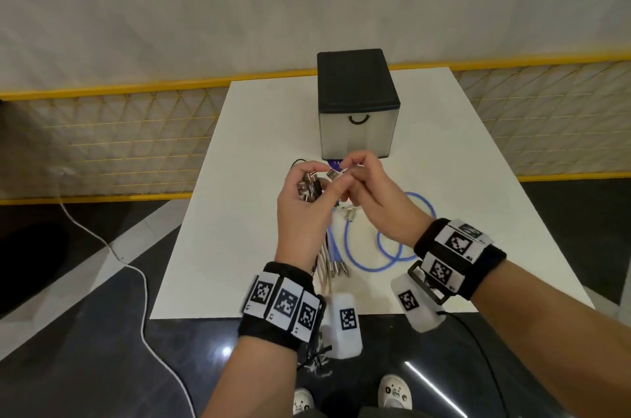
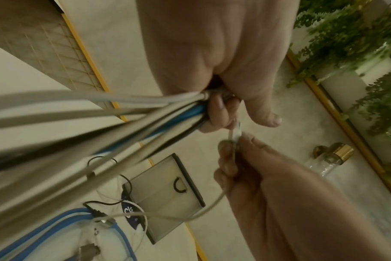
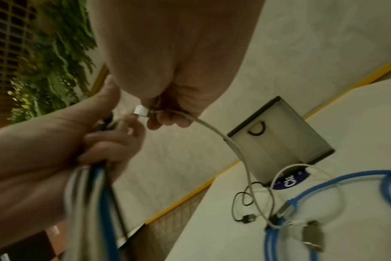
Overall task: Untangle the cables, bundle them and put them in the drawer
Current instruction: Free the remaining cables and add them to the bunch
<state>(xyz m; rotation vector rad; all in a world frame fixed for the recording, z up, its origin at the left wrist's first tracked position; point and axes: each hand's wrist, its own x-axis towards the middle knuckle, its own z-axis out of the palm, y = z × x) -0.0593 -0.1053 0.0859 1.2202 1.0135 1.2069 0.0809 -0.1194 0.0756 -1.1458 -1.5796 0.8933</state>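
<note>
Above the white table (image 1: 259,130), my left hand (image 1: 300,209) grips a bunch of cables (image 2: 145,113), white, blue and black, just below their metal plug ends (image 1: 309,187). My right hand (image 1: 362,188) pinches the white plug (image 3: 138,109) of a thin white cable (image 3: 234,146) and holds it close to the left hand's plugs. That cable drops to the table among loops of blue cable (image 1: 389,246). The drawer unit (image 1: 356,106), black-topped with a translucent front and a black ring handle (image 1: 358,119), stands shut behind my hands.
A dark blue round label (image 3: 290,178) lies on the table before the drawer unit, with a thin black cable (image 3: 246,199) and loose connectors (image 3: 313,234) beside it. A yellow mesh barrier (image 1: 119,130) runs behind the table. A white cord (image 1: 136,281) trails on the dark floor at left.
</note>
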